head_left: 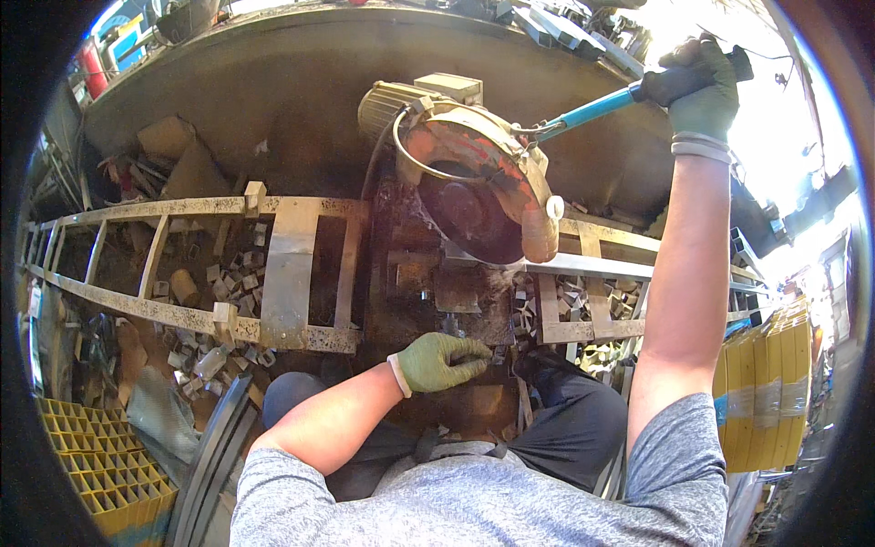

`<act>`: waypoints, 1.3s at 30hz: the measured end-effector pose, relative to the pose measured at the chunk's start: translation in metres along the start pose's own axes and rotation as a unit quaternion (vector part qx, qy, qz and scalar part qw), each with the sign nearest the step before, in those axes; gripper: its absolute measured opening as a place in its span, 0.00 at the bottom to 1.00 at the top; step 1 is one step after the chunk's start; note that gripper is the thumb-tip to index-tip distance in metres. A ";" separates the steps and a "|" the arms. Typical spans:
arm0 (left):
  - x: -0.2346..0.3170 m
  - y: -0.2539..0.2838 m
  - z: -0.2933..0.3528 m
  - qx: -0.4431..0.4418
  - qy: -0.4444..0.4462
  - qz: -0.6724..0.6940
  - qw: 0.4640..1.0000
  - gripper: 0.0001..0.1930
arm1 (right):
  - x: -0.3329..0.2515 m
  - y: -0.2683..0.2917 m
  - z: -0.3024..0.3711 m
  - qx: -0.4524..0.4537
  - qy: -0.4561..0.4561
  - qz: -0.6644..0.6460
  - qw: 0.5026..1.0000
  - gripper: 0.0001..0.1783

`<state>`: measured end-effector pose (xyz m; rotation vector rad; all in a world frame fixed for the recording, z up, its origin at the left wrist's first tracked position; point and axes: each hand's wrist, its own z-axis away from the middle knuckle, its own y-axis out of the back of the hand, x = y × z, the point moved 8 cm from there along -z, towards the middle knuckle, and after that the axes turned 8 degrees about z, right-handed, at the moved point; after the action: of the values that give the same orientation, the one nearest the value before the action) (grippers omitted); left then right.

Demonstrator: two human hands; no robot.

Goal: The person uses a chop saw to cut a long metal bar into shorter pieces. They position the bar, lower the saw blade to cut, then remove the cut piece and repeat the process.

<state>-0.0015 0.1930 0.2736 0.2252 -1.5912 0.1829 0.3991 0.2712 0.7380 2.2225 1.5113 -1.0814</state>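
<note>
Right hand [703,87], gloved, is wrapped round the black grip of the blue saw handle [597,107] at the upper right of the frame, arm stretched up, which keeps the blade [469,214] and its orange guard [488,164] lifted off the bed. My left hand [440,362] sits low at centre, fingers curled on a small metal piece I cannot make out, at the near edge of the rusty worktop [410,273]. Steel rails [182,314] flank the saw; offcuts [219,356] litter the floor beneath, and yellow stacks [100,456] sit at the lower left.
</note>
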 end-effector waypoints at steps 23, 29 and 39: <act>0.000 0.002 -0.003 0.007 -0.024 -0.053 0.998 0.20 | -0.010 0.020 0.027 -0.001 -0.009 0.018 1.000 0.06; -0.001 -0.002 0.000 -0.002 0.007 0.004 1.000 0.19 | -0.015 0.018 0.050 0.038 -0.011 -0.016 0.999 0.10; 0.000 -0.001 0.000 0.002 -0.014 -0.040 0.999 0.20 | -0.024 0.025 0.069 0.045 0.015 -0.010 0.999 0.10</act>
<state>-0.0016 0.1925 0.2737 0.2948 -1.6067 0.1202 0.3863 0.2047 0.7015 2.2981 1.5274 -1.1500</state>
